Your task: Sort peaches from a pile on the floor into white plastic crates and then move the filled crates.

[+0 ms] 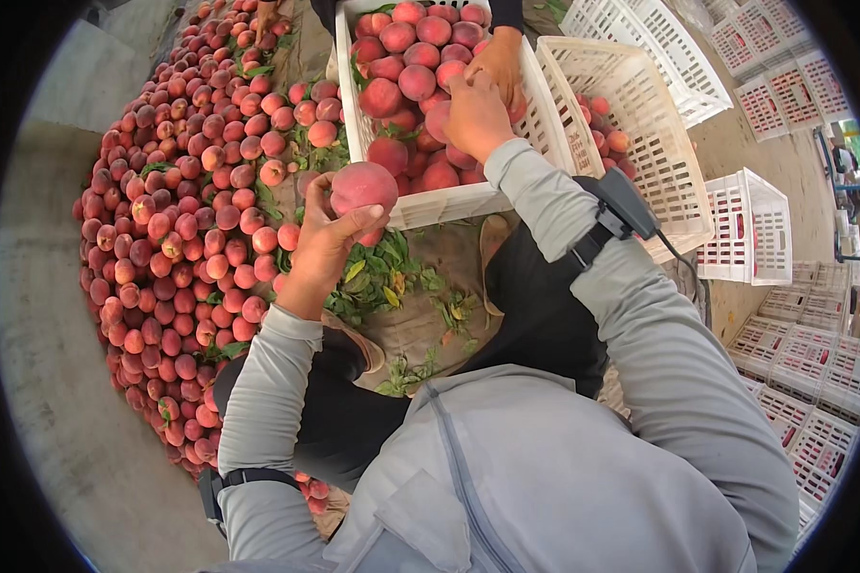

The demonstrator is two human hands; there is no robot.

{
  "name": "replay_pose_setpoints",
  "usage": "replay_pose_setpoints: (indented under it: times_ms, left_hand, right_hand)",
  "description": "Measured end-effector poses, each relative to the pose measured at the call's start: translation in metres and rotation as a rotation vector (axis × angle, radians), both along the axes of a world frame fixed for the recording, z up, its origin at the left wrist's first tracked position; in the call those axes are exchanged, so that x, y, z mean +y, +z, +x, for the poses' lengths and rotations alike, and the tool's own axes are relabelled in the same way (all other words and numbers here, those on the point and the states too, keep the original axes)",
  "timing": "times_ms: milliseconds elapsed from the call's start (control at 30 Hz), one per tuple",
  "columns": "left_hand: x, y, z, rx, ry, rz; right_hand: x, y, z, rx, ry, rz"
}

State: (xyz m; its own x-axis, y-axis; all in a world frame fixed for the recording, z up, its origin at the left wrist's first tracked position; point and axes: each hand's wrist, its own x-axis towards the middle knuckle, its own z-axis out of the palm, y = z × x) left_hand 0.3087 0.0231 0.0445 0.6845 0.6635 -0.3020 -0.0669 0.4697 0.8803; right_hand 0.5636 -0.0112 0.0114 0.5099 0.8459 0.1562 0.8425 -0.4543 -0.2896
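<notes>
My left hand is closed around a large red peach, raised beside the near left corner of a white plastic crate. Peaches fill much of that crate, with a few green leaves among them. My right hand reaches over its right half, against a peach at its left side. Whether my fingers grip that fruit is hidden. Another person's hand reaches into the same crate from the far side, close to my right fingers.
A big heap of peaches covers the ground at left. Loose leaves lie between my legs. To the right stand a cream crate holding some peaches, other white crates and stacked crates. Another hand touches the heap's far end.
</notes>
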Motion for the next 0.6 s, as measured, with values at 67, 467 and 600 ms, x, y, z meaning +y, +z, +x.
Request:
replay_pose_setpoints:
  times_ms: [67,467,600]
  left_hand:
    - [0.000,-0.001,0.001,0.033,0.022,0.050]
    - [-0.024,-0.012,-0.008,0.409,-0.067,0.515]
    - [-0.027,-0.005,-0.015,0.526,-0.321,0.515]
  right_hand:
    - [0.003,0.011,-0.004,0.294,0.141,-0.021]
    - [-0.011,0.012,-0.056,0.641,0.620,-0.031]
    - [-0.007,0.001,-0.047,0.368,0.382,-0.117]
